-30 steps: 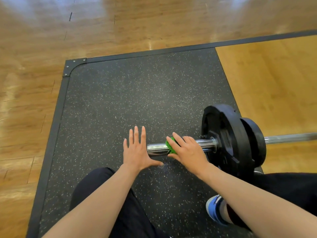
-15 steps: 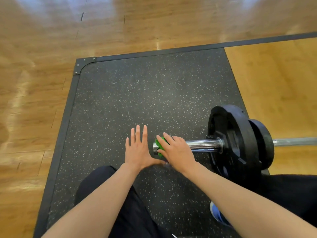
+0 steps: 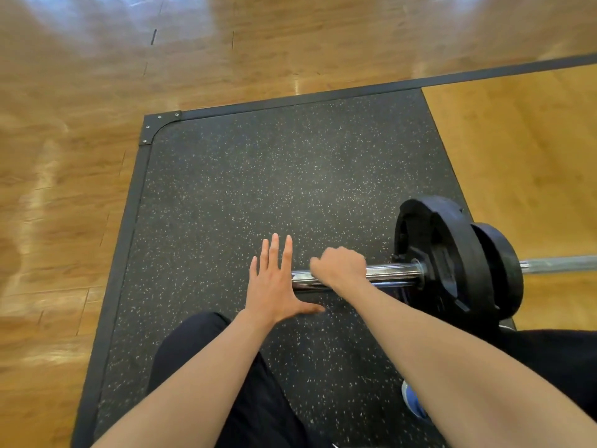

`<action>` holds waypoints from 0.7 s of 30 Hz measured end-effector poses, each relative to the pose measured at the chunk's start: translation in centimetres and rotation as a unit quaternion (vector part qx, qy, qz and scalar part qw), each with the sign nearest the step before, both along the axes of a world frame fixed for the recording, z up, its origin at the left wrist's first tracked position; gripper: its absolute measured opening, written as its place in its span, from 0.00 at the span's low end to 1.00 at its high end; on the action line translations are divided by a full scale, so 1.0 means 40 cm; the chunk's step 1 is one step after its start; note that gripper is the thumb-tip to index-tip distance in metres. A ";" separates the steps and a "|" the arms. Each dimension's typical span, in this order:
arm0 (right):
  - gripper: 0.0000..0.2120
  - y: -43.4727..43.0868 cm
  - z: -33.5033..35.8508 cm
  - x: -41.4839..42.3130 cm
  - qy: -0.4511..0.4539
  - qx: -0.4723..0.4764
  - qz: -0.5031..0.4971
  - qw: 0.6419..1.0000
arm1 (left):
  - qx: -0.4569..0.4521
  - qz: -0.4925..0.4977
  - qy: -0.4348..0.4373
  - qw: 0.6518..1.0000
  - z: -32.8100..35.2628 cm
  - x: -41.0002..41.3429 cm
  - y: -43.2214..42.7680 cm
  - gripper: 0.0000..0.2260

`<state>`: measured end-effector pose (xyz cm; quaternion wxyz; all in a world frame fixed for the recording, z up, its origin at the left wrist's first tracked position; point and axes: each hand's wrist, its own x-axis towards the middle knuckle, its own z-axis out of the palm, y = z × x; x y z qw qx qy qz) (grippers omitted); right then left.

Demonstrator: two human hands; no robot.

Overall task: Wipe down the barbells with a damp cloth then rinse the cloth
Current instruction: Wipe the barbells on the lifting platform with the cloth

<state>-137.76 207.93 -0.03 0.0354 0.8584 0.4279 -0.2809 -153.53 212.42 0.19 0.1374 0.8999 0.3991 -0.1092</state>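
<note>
Black trousers (image 3: 200, 350) fill 6 o'clock and a blue shoe (image 3: 413, 405) sits at 5 o'clock, so the person looks crouched or kneeling on the speckled rubber mat (image 3: 258, 189). Both forearms reach forward. Left hand (image 3: 274, 282), just below centre at 6 o'clock, is released: palm flat on the mat, fingers straight, thumb splayed toward 3 o'clock, just beside the bar's free end, likely as a brace. Right hand (image 3: 339, 270), at 5 o'clock from centre, is clenched over the chrome barbell sleeve (image 3: 387, 273), knuckles up, near the outer end. The cloth is not visible. It is probably inside that fist against the metal, but I cannot confirm. Inboard at 3 to 4 o'clock are two black plates (image 3: 445, 253), the larger one nearer the hands. The shaft (image 3: 562, 264) runs out of frame at 3 o'clock. Farther out, the mat ends in a steel corner bracket (image 3: 158, 127) at 10 o'clock. A wooden platform panel (image 3: 517, 156) lies at 2 o'clock, and glossy wood floor (image 3: 97, 76) runs across 12 o'clock. Progress estimate: early to mid wipe, on one sleeve only. Chrome between fist and plates looks shiny, but I cannot tell wiped from unwiped. Left to do, as I judge it: the rest of this sleeve, the shaft, the far end off frame, and any other bars. The rinse is not yet done, and no sink or bucket is in view.
</note>
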 end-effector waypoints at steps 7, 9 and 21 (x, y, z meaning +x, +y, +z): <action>0.19 -0.137 -0.058 -0.042 -0.107 0.233 0.180 0.950 | 0.001 -0.004 -0.004 1.000 -0.011 0.000 0.003 0.69; 0.19 -0.194 -0.080 -0.001 -0.141 0.253 0.176 0.941 | -0.002 -0.010 0.001 1.000 -0.009 0.010 0.002 0.70; 0.17 -0.196 -0.051 0.069 -0.173 0.191 -0.115 0.959 | 0.024 -0.070 -0.005 0.997 -0.028 0.031 -0.004 0.62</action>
